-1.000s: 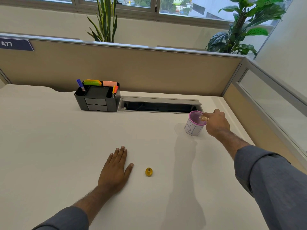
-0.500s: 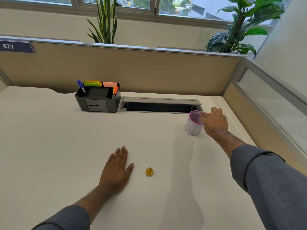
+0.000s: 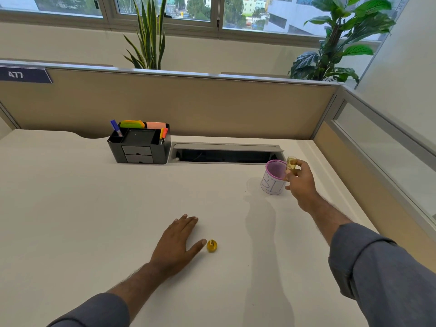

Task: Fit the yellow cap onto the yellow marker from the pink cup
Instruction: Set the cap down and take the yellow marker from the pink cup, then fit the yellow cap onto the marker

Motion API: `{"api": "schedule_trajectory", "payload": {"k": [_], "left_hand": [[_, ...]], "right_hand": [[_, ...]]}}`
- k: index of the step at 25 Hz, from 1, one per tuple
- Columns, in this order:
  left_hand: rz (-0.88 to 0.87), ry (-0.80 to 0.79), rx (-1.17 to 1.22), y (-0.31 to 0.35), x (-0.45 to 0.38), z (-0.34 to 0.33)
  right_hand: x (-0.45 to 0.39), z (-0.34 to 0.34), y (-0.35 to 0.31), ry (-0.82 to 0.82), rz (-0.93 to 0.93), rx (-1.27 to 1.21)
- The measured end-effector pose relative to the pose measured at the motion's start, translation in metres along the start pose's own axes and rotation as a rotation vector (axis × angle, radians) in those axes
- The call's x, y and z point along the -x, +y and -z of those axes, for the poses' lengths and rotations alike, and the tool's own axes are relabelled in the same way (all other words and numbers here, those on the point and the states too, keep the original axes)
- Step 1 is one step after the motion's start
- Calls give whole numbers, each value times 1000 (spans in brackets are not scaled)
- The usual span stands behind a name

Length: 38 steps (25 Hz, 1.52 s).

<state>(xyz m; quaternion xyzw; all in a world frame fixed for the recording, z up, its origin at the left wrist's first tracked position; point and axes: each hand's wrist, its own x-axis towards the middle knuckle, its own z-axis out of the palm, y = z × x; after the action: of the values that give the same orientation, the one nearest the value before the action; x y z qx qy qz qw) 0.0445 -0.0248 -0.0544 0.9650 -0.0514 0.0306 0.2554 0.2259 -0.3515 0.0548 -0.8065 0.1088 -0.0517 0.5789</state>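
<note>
A pink-rimmed cup (image 3: 271,185) with a white label stands on the white desk at the right. My right hand (image 3: 302,182) is beside and partly over its rim, fingers pinched on the yellow marker (image 3: 291,163), whose end sticks up above the cup; the rest of the marker is hidden by my fingers. The small yellow cap (image 3: 211,245) lies on the desk nearer to me. My left hand (image 3: 177,244) rests flat, palm down, with the thumb tip almost touching the cap.
A black desk organiser (image 3: 140,147) with pens and sticky notes stands at the back. To its right is an open cable slot (image 3: 226,155) in the desk. A beige partition (image 3: 188,107) runs behind, and a glass side panel (image 3: 377,152) closes the right.
My right hand has lifted the yellow marker up out of the pink cup. My left hand has slid slightly right, its thumb now next to the cap.
</note>
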Motion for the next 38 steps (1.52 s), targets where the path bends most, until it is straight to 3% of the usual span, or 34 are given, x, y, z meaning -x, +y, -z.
{"api": "schedule_trajectory", "payload": {"k": [5, 8, 14, 17, 20, 25, 28, 34, 38], "left_hand": [[-77, -25, 13, 23, -9, -10], [-93, 42, 64, 28, -12, -10], [33, 218, 169, 37, -16, 5], [164, 299, 367, 42, -28, 28], [200, 292, 542, 49, -40, 58], [93, 279, 563, 58, -42, 106], [114, 256, 573, 57, -37, 127], [92, 228, 667, 55, -21, 148], [54, 179, 648, 59, -13, 153]], "right_hand": [[16, -1, 0, -29, 42, -32], [26, -6, -1, -70, 52, -52], [52, -19, -10, -147, 48, -129], [66, -28, -18, -201, 61, -164], [79, -36, -26, -243, 80, -174], [107, -54, -45, -365, 164, -128], [125, -63, -61, -411, 210, -169], [156, -72, -88, -516, 342, -132], [168, -79, -96, -538, 336, -92]]}}
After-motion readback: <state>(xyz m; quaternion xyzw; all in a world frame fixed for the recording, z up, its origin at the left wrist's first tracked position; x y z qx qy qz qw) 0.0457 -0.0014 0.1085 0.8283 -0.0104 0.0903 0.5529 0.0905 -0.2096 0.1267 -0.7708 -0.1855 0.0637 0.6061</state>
